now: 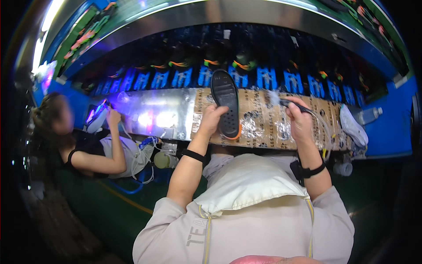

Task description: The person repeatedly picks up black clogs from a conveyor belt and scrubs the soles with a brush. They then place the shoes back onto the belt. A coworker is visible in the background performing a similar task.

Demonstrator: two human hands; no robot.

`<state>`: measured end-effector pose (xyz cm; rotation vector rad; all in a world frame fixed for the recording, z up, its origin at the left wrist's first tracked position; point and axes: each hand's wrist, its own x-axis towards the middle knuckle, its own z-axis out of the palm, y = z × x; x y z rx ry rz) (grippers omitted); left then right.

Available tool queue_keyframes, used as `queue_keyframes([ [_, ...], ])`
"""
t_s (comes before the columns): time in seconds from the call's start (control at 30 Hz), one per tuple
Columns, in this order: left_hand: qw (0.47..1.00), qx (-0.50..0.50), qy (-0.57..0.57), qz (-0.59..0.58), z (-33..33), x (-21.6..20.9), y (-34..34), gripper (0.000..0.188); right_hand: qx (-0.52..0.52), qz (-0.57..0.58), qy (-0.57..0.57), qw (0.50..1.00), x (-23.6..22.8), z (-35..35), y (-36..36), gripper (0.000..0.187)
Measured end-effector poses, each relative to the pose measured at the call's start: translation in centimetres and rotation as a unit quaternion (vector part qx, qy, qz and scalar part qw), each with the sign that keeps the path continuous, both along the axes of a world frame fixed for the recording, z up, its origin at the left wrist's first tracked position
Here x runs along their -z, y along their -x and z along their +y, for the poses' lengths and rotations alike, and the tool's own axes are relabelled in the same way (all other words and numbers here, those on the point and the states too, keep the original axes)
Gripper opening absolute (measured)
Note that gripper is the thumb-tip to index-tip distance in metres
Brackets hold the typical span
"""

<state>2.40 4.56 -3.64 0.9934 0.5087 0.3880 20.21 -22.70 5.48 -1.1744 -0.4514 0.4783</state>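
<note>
My left hand [214,118] grips a black shoe sole [225,94] by its edge, thumb on its inner face. The sole stands lengthwise away from me, its inner side with rows of small holes facing up and an orange patch at the heel end. In my right hand [301,125] is a dark-handled brush [285,102], held apart from the sole, to its right. Its pale bristles point left and look blurred. From the brush's handle end a clear tube [326,127] runs down past my wrist.
Under my hands is a bench covered with brown printed cardboard [259,132], bare metal [176,114] to its left. Behind it runs a rack row of blue holders [266,79] with dark shoe parts. At right are a white shoe [353,125] and plastic bottle [370,115]. A co-worker [94,154] sits left.
</note>
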Motion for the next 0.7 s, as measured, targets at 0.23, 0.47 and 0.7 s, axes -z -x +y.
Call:
queue_keyframes([
  [0.23,0.964,0.101,0.152,-0.192,-5.2,-6.0,0.1,0.07,-0.066,-0.052,0.031,0.996,-3.2,4.3,2.7,0.024],
  [0.47,0.929,0.154,0.231,-0.243,-5.7,-4.2,-0.7,0.098,-0.06,-0.068,0.051,0.995,-5.3,7.8,3.9,0.021],
  [0.7,0.97,0.028,0.184,-0.154,-8.3,-6.6,-2.6,0.079,0.001,-0.163,0.068,0.984,-4.3,8.8,4.7,0.02],
])
